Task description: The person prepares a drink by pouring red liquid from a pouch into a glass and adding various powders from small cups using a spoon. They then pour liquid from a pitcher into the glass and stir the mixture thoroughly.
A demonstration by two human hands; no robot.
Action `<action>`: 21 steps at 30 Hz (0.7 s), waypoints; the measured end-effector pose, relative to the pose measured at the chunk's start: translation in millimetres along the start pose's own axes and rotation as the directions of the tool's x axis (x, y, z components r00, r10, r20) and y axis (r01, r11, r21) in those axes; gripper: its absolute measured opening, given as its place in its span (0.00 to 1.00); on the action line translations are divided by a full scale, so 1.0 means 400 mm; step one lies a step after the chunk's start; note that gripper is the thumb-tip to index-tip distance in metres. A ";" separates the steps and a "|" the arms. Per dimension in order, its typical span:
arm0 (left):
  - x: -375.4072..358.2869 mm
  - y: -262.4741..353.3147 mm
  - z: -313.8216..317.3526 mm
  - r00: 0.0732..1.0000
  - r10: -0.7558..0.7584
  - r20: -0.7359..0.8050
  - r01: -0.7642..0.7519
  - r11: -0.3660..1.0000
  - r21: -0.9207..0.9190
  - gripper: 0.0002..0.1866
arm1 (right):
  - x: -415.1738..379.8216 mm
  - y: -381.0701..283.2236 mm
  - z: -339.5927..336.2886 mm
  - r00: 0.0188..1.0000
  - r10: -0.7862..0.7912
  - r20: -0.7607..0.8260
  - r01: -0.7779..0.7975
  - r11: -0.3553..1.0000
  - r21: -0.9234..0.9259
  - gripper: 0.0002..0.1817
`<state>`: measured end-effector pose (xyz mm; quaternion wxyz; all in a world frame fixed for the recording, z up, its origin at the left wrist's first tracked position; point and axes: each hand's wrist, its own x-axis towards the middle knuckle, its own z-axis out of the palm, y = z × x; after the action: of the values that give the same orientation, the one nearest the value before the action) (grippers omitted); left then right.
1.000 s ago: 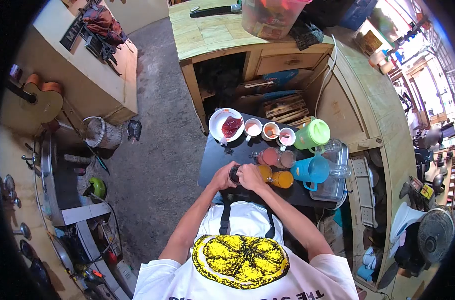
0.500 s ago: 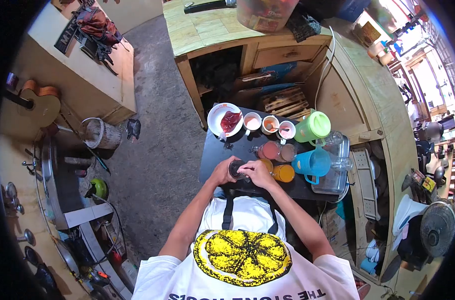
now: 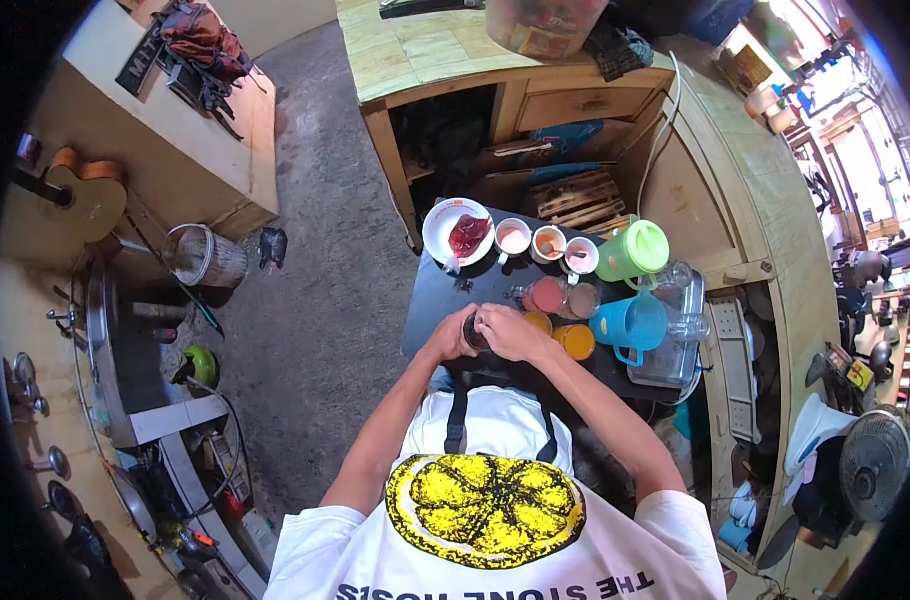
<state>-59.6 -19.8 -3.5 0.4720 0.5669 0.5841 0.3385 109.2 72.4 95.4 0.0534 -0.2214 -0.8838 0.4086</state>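
Observation:
My left hand (image 3: 452, 335) is wrapped around a glass of dark drink (image 3: 472, 333) at the table's near edge. Over its rim, my right hand (image 3: 509, 331) is closed in a pinch; whatever its fingers hold is hidden. Just right of the hands stand glasses of orange drink (image 3: 575, 342), one partly covered. Behind them are a glass of pink drink (image 3: 546, 294) and a glass of brownish drink (image 3: 582, 300). Farther back, a white bowl (image 3: 438, 241) holds a red plastic bag (image 3: 469, 236), beside white cups (image 3: 512, 238) with pinkish contents. A spoon rests in one cup.
The low black table (image 3: 430, 300) carries a green pitcher (image 3: 627, 255), a blue pitcher (image 3: 623, 328) and a clear tray (image 3: 655, 374) with empty glasses on the right. A wooden counter (image 3: 415, 70) rises behind. A fan (image 3: 877, 462) stands far right, a bucket (image 3: 210, 258) left.
My right hand has shifted over the glass and now covers more of its mouth. My left hand keeps its hold. The whole view has moved slightly.

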 end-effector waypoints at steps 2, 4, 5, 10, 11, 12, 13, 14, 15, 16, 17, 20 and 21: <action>0.002 -0.004 -0.002 1.000 -0.004 0.010 0.004 1.000 -0.002 0.39 | 0.002 0.002 0.000 1.000 -0.022 0.008 0.022 1.000 0.013 0.10; 0.003 0.009 -0.006 1.000 0.008 0.018 -0.007 1.000 -0.026 0.39 | 0.002 -0.002 -0.005 0.999 -0.049 0.023 0.049 0.999 0.013 0.10; 0.002 0.016 -0.008 1.000 0.021 0.018 -0.020 0.999 -0.049 0.39 | -0.001 -0.003 -0.009 0.996 -0.072 0.058 0.071 0.997 0.022 0.10; 0.002 0.022 -0.009 0.998 -0.044 0.047 0.048 0.996 -0.074 0.39 | -0.003 -0.002 -0.032 0.935 -0.233 0.266 0.263 0.962 -0.080 0.14; 0.002 0.024 -0.010 0.997 -0.052 0.055 0.056 0.995 -0.081 0.39 | -0.009 0.002 -0.034 0.941 -0.244 0.235 0.280 0.951 -0.131 0.15; 0.002 0.019 -0.011 0.996 -0.058 0.063 0.064 0.994 -0.088 0.39 | -0.013 0.005 -0.040 0.945 -0.258 0.203 0.295 0.938 -0.182 0.16; 0.001 0.014 -0.011 0.997 -0.037 0.061 0.042 0.996 -0.077 0.39 | -0.018 0.005 -0.043 0.947 -0.272 0.173 0.307 0.923 -0.233 0.17; 0.001 0.009 -0.012 0.998 -0.016 0.059 0.020 0.998 -0.066 0.39 | -0.021 0.005 -0.045 0.950 -0.281 0.138 0.309 0.908 -0.282 0.15; 0.002 0.012 -0.015 0.998 0.005 0.055 -0.002 0.998 -0.055 0.40 | -0.021 0.006 -0.047 0.951 -0.293 0.103 0.310 0.891 -0.332 0.13; 0.004 0.015 -0.017 0.998 -0.012 0.064 0.014 0.999 -0.030 0.40 | -0.023 0.006 -0.048 0.950 -0.306 0.070 0.309 0.872 -0.380 0.11; 0.005 0.017 -0.018 0.997 -0.031 0.071 0.032 0.999 -0.006 0.41 | -0.025 0.006 -0.048 0.958 -0.277 0.071 0.283 0.878 -0.386 0.11; 0.008 0.026 -0.017 0.996 -0.053 0.075 0.054 0.999 -0.004 0.42 | -0.039 0.001 -0.036 0.977 -0.208 0.047 0.210 0.901 -0.380 0.10; 0.005 0.027 -0.019 0.996 -0.056 0.074 0.057 0.998 -0.016 0.43 | -0.045 0.004 -0.030 0.981 -0.194 0.020 0.188 0.913 -0.362 0.10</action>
<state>-62.7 -15.3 8.6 0.5075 0.5580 0.5792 0.3092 129.3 73.6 103.8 0.0586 -0.1436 -0.9608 0.2299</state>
